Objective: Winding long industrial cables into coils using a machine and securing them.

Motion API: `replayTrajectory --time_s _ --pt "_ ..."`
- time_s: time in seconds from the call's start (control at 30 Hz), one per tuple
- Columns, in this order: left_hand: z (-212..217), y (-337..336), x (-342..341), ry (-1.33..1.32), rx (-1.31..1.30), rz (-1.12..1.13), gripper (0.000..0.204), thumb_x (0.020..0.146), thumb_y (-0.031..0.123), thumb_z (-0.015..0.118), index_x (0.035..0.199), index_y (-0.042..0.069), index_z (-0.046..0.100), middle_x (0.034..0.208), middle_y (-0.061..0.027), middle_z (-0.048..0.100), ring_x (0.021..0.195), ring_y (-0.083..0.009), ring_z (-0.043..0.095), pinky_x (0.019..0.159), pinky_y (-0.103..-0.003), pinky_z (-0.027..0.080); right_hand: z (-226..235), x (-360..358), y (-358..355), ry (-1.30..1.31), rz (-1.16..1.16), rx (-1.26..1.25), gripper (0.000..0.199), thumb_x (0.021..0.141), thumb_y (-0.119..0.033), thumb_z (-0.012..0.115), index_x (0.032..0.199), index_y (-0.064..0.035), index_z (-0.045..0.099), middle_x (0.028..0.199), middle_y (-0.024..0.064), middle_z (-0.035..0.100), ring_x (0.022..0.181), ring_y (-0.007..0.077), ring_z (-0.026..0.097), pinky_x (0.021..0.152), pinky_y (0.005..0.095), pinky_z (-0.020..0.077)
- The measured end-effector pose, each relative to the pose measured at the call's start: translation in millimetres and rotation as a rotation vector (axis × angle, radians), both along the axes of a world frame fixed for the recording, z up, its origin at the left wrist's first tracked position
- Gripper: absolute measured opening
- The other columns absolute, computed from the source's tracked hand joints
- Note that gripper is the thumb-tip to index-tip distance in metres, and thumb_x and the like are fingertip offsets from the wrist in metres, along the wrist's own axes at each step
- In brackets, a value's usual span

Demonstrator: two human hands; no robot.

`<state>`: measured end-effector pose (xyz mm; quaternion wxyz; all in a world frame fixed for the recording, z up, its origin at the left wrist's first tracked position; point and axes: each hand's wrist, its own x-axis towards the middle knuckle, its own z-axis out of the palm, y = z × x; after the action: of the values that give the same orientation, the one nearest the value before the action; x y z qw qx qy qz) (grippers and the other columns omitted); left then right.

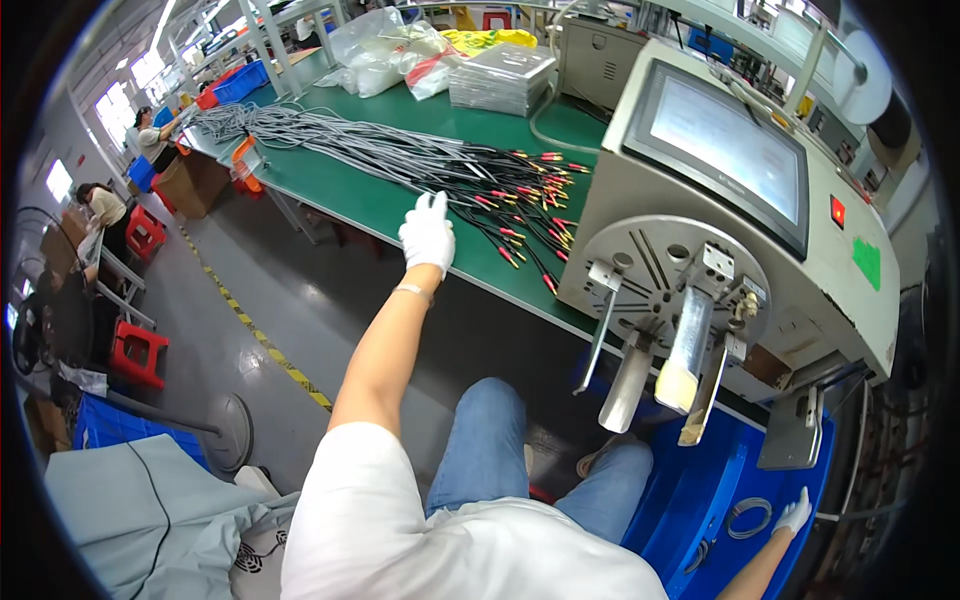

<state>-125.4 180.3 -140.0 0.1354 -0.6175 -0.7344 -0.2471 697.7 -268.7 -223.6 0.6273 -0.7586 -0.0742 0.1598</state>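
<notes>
My left hand [427,238], in a white glove, is at the front edge of the green table, its fingers apart against the near side of a long bundle of grey cables [350,142]. No cable shows in its grasp. The cables' black ends carry red and gold plugs [545,190] and point toward the machine. My right hand [795,514], also gloved, hangs low at the right with fingers stretched out, over a blue bin [715,490]. Beside it in the bin lies a coiled grey cable [748,518], apart from the fingers.
A winding machine [840,240] with a screen [722,140] stands at the right. Its round plate [650,270] bears metal arms jutting toward me. Plastic bags [385,50] and a stack of clear packs [503,78] lie on the table's far side. Two people sit far left near red stools [140,352].
</notes>
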Motion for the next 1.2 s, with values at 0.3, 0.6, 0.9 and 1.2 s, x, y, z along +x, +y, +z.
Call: replayTrajectory --time_s 0.3,0.6,0.9,1.2 --pt "2 46 -18 0.179 0.082 -0.156 0.009 0.079 0.017 0.057 0.079 0.012 0.064 0.089 -0.0097 0.061 0.099 -0.0295 0.054 0.078 -0.044 0.043 34 -192 73 0.124 0.601 -0.083 0.035 0.089 -0.027 0.062 0.116 -0.0076 0.053 0.103 0.0058 0.059 0.092 0.0190 0.059 0.075 0.0311 0.0492" --pt "6 44 -40 0.177 -0.041 -0.229 0.013 0.084 0.017 0.052 0.092 0.013 0.062 0.091 -0.0117 0.061 0.088 -0.0284 0.059 0.074 -0.042 0.047 64 -244 36 0.216 0.483 -0.067 0.026 0.094 -0.021 0.052 0.107 0.0000 0.056 0.090 0.0127 0.062 0.075 0.0218 0.065 0.067 0.0296 0.0540" --pt "71 13 -13 -0.158 0.043 -0.261 0.018 0.083 0.025 0.058 0.085 0.008 0.057 0.088 -0.0176 0.061 0.082 -0.0364 0.060 0.071 -0.043 0.047 45 -257 1 0.275 0.471 -0.068 0.034 0.090 -0.028 0.056 0.110 -0.0003 0.054 0.092 0.0133 0.061 0.077 0.0254 0.063 0.072 0.0344 0.0534" --pt "186 -24 56 -0.343 0.298 -0.336 0.020 0.084 0.028 0.057 0.083 0.008 0.055 0.078 -0.0173 0.062 0.077 -0.0375 0.060 0.071 -0.044 0.047 86 -275 31 0.167 0.516 0.034 0.033 0.092 -0.030 0.057 0.106 0.0002 0.057 0.088 0.0121 0.062 0.075 0.0198 0.064 0.069 0.0286 0.0522"
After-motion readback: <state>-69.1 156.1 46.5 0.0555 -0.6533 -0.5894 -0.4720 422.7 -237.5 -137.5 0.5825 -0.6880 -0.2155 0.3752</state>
